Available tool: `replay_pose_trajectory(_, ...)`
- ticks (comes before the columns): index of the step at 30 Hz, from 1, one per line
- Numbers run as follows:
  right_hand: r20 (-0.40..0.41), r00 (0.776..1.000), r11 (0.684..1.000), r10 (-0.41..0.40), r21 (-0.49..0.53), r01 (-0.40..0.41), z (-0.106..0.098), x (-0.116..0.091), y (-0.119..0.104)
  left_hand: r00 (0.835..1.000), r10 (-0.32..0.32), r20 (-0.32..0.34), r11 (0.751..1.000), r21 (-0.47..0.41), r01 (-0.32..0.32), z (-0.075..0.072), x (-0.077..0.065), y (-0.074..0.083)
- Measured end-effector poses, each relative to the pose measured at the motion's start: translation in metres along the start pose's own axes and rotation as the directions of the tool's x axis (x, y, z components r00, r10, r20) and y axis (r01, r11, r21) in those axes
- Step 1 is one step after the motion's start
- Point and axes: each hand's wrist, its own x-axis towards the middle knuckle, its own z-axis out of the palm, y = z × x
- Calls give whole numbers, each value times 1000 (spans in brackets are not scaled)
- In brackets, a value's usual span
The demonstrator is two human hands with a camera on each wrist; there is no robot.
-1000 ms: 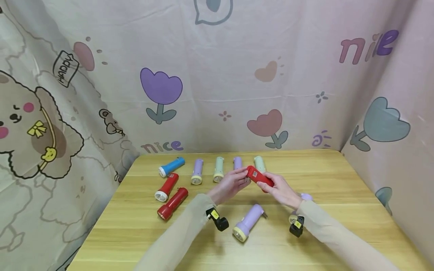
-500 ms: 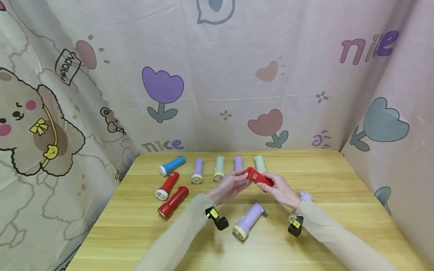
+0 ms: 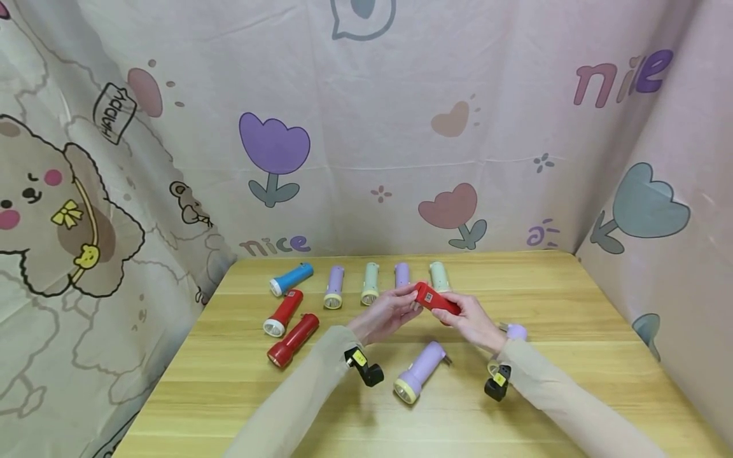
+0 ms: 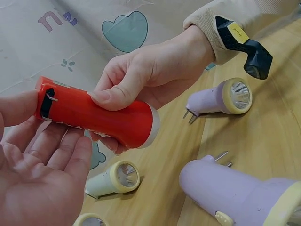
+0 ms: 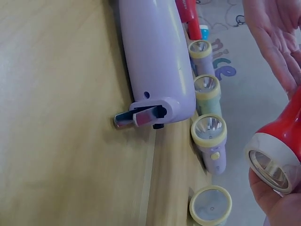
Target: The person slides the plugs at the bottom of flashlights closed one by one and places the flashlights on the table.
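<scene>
A red flashlight [image 4: 101, 115] with a white head ring is held above the table, tail toward the left. My right hand [image 3: 476, 321] grips its body, thumb along the near side in the left wrist view. My left hand [image 3: 386, 316] has its fingertips at the tail end, one digit against the end face and the other fingers beneath. A black slot [image 4: 47, 102] with a small metal prong shows near that tail. The white-rimmed lens [image 5: 270, 169] shows in the right wrist view. Below the hands lies a lilac flashlight [image 3: 420, 374], its metal plug prongs [image 5: 141, 116] folded out.
Another lilac flashlight [image 3: 516, 332] lies under the right forearm, partly hidden. Along the back stand out a blue [image 3: 293, 278], two lilac and two mint flashlights. Two more red ones [image 3: 293, 340] lie at left. A printed curtain [image 3: 366, 127] hangs behind the wooden table [image 3: 206, 394].
</scene>
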Motion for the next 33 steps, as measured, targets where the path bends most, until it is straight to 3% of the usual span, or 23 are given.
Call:
replay_pose_trajectory(13, 20, 1000, 1000, 6, 11, -6, 3, -3, 0, 999, -5, -40, 999, 43, 7, -1, 3, -2)
replay_pose_trajectory(23, 35, 998, 998, 58, 37, -60, 7, -7, 1, 997, 32, -66, 992, 125, -24, -1, 6, -6)
replay_pose_trajectory(33, 2, 1000, 999, 28, 24, -28, 7, -7, -2, 995, 46, -94, 983, 184, -28, 1, 5, -1)
